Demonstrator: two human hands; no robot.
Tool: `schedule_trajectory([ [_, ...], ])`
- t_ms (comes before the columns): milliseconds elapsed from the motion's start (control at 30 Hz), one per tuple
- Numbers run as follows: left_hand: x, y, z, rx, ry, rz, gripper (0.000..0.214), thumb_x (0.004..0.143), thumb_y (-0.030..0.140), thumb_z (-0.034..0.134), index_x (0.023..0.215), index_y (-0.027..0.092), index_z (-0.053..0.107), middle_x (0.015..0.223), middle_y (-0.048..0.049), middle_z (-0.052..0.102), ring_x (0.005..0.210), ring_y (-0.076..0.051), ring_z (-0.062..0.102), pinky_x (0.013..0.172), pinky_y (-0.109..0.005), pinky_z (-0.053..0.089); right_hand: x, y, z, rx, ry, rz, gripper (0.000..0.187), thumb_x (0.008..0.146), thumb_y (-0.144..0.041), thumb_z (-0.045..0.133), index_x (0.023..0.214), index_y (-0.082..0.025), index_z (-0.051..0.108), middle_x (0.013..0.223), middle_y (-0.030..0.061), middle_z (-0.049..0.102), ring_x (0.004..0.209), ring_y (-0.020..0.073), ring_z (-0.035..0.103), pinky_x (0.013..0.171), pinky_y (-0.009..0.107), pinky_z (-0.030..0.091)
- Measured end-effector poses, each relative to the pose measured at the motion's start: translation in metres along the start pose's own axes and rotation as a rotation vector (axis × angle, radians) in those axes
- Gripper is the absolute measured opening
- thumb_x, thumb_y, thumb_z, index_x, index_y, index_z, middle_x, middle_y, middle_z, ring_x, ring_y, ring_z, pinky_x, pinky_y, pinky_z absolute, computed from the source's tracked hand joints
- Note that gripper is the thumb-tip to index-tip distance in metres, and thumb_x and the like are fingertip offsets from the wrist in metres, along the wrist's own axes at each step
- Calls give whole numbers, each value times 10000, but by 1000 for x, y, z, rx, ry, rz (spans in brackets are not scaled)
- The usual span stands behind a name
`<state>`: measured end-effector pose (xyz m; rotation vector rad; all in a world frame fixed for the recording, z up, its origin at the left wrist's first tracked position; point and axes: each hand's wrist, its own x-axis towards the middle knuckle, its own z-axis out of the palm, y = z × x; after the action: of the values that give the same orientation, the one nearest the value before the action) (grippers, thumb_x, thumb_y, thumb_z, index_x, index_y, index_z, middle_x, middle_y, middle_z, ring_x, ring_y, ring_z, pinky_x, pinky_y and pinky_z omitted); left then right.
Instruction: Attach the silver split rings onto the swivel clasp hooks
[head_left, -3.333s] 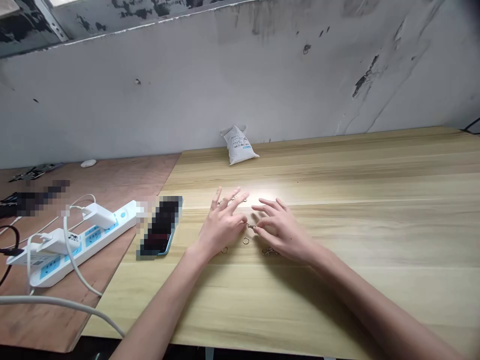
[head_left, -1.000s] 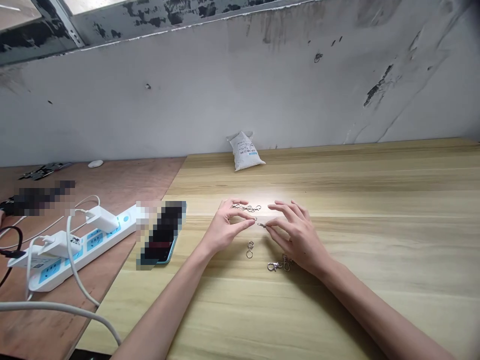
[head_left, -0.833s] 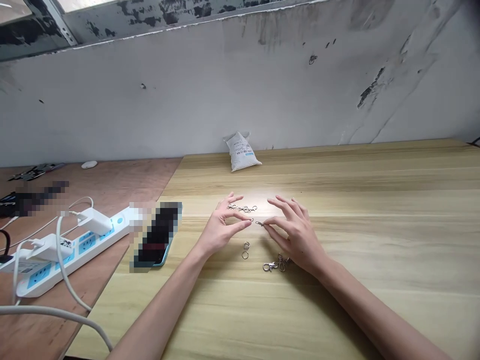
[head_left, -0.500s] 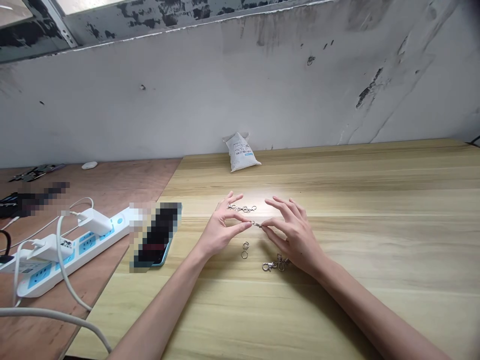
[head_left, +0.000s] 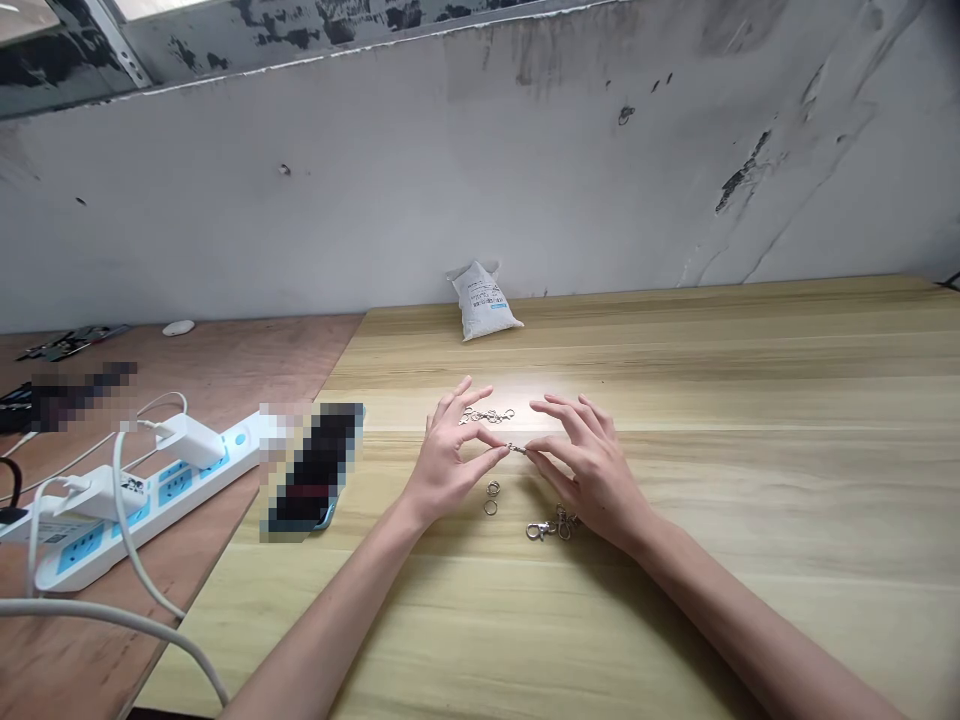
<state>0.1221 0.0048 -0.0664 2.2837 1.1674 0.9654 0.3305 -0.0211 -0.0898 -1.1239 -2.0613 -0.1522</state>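
Note:
Over the table, my left hand [head_left: 448, 458] pinches a small metal ring [head_left: 511, 447] between thumb and index finger. Opposite it, the thumb and index finger of my right hand [head_left: 592, 468] are closed on a metal swivel clasp [head_left: 520, 450], mostly covered by the fingertips. Ring and clasp meet in the gap between the hands; whether they are linked is too small to tell. Below lie a few loose rings [head_left: 491, 507]. Several more clasps [head_left: 538, 531] sit partly under my right hand. Behind my left fingers is a row of joined metal pieces [head_left: 491, 415].
A white printed bag [head_left: 486, 305] stands near the wall. To the left are a phone [head_left: 319, 470] with a teal edge, blurred in part, and a white power strip [head_left: 176, 487] with chargers and cables. A grey cable [head_left: 112, 617] crosses the lower left.
My left hand has moved slightly right, bringing the ring closer to the clasp. My right hand keeps its pinch almost in place. The view has shifted a little.

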Motion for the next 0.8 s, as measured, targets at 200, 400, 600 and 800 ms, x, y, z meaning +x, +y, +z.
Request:
schedule_trajectory([
  [200,0,0,0,103,22,45,84,858,239,675,777,229,694,1416,-34,522,1432,-282,301,1135,-559,244,1,0,-1,6,0,-2,119,925,-218,576,877,-222,686,1239,106,615,1245,275,515,1066,552,343],
  [400,0,-2,-1,84,25,53,89,858,233,674,770,227,689,1412,-34,524,1430,-277,301,1132,-556,249,2,1,-2,9,8,8,116,924,-228,582,877,-222,688,1214,103,623,1225,274,527,1065,542,341],
  [600,1,-1,-2,39,-2,34,91,861,239,670,774,231,696,1406,-38,528,1433,-284,292,1133,-583,236,2,1,-3,-6,36,14,106,920,-233,591,883,-238,690,1214,90,619,1213,263,530,1056,530,349],
  [800,0,-2,-2,-19,-21,14,91,862,246,668,777,231,696,1405,-40,527,1434,-283,290,1138,-588,235,3,0,-4,-28,59,-5,108,914,-227,602,875,-251,699,1218,85,611,1177,247,549,1054,525,352],
])
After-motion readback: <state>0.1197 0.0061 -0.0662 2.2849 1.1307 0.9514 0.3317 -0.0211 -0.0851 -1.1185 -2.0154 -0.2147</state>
